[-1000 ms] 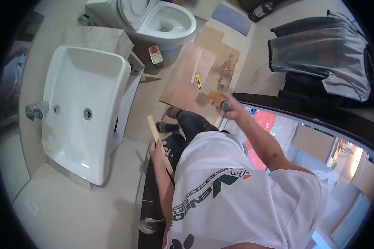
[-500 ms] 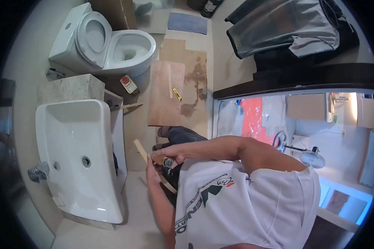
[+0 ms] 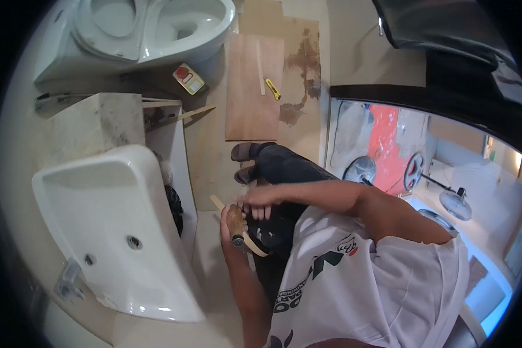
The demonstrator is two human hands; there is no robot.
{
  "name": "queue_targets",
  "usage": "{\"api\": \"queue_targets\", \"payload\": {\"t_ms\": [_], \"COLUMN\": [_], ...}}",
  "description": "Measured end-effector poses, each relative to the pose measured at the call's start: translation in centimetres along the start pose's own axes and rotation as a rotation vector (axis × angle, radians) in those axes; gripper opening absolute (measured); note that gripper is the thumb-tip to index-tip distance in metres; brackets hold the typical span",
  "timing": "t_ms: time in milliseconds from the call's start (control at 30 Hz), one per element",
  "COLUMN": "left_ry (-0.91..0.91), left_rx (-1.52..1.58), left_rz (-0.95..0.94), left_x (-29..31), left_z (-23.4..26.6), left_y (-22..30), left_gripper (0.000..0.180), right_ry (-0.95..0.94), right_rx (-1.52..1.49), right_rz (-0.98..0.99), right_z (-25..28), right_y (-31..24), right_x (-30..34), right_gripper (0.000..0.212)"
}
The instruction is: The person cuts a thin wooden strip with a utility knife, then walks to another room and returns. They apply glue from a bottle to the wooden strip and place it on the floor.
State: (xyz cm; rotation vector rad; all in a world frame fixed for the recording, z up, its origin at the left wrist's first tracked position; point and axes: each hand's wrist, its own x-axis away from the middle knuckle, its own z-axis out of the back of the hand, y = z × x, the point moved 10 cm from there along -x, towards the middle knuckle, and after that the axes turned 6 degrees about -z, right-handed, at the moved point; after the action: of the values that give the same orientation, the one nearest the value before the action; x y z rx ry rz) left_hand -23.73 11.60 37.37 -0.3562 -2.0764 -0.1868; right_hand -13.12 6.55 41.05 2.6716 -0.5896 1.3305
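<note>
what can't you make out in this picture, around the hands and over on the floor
All in the head view:
Right hand: blurred, so whether its fingers pinch anything is unclear.
Wooden strip: its middle is hidden by the brown object and left hand.
Toilet: cut off by the upper picture edge.
Yellow cutter: too small to tell whether a blade is out.

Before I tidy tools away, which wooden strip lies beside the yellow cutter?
The thin strip on the plywood, left of the cutter; the left hand holds another strip, a further strip lies near the sink.
</note>
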Motion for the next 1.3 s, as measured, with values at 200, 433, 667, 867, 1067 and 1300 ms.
{"api": "queue_targets", "payload": {"t_ms": [200, 433, 667, 867, 1067, 1300], "left_ry": [0.317, 0.474, 0.542, 0.562, 0.654, 0.731], "left_rx": [-0.308, -0.287, -0.730, -1.059, -1.062, -0.382], "left_rz": [0.067, 0.197, 0.251, 0.205, 0.090, -0.153], "left_x": [-6.9, -11.1, -16.2, -23.6, -30.7, -26.1], "left_z": [8.6, 12.5, 12.7, 15.0, 24.4, 23.5], "left_y": [-0.2, 1.1, 6.5, 12.6, 14.7, 15.5], "left_gripper": [0.042, 0.028, 0.038, 0.039, 0.025, 0.034], "right_ry": [1.226, 1.155, 1.289, 1.524, 1.484, 1.511], "right_rx": [0.179, 0.737, 0.593, 0.968, 1.150, 1.277], "right_rz": [0.228, -0.045, 0.257, 0.525, 0.528, 0.441], "right_z": [31.6, 45.5, 53.0, 59.9, 60.5, 60.6], "right_y": [2.2, 8.0, -3.8, -9.0, -6.4, -7.3], "right_x": [-0.9, -7.3, -13.4, -20.0, -23.7, -23.4], "right_gripper": [0.048, 0.038, 0.048, 0.063, 0.062, 0.066]}}
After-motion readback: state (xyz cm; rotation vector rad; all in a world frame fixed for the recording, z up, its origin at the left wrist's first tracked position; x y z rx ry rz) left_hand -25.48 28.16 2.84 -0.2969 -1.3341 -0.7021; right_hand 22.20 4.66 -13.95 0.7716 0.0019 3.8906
